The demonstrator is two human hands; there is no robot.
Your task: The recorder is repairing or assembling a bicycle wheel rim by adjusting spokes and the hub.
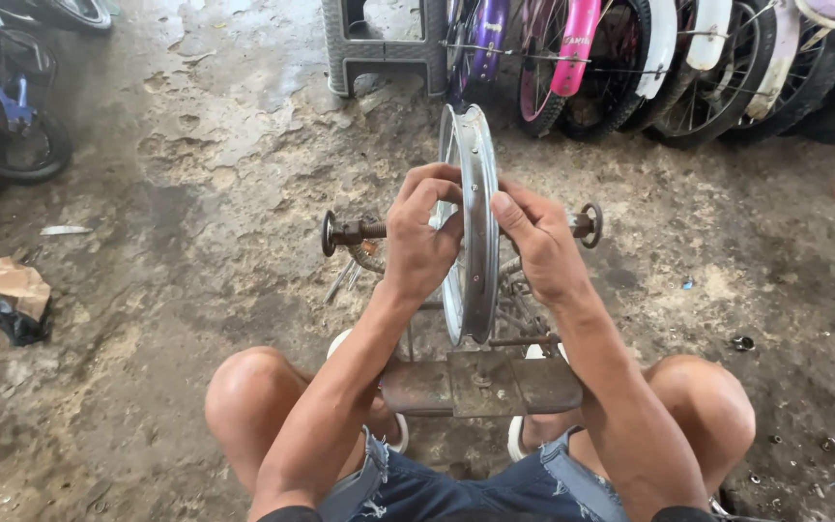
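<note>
Two hands: both are seen on one bare wheel rim, viewed from above, knees either side.
Far left of left hand: parked bicycle [7,116], crumpled paper and dark scrap [14,295] on the concrete floor [195,222].
Axle end, left: threaded rod with round nut [340,233] is seen just outboard of the left hand, sticking out level.
Left hand [420,242]: closed narrow around the rim edge, fingers curled over the top, thumb side towards the hub; rim is held.
Rim [474,208]: shiny metal hoop, upright and edge-on, placed between the two hands, above a rusty metal stand [480,382]; loose spokes [519,300] are seen low beside it, count cannot be told.
Handling, judged: rim is taken as stiff and light, but easily bent out of true; smooth plated surface likely slippery; best gripped at the edges, as now, not by the spokes.
Right hand [538,246]: pressed on the rim's other side, thumb up along the edge, fingers wrapped behind; grip closed on the rim, fingertips are hidden.
Axle end, right: second threaded end with ring nut [588,224] is seen just past the right hand.
Beyond both hands: grey plastic stool [379,48], row of bicycle wheels [649,68] with pink and purple frames.
Far right: small bits of hardware [742,342] scattered on the floor.
</note>
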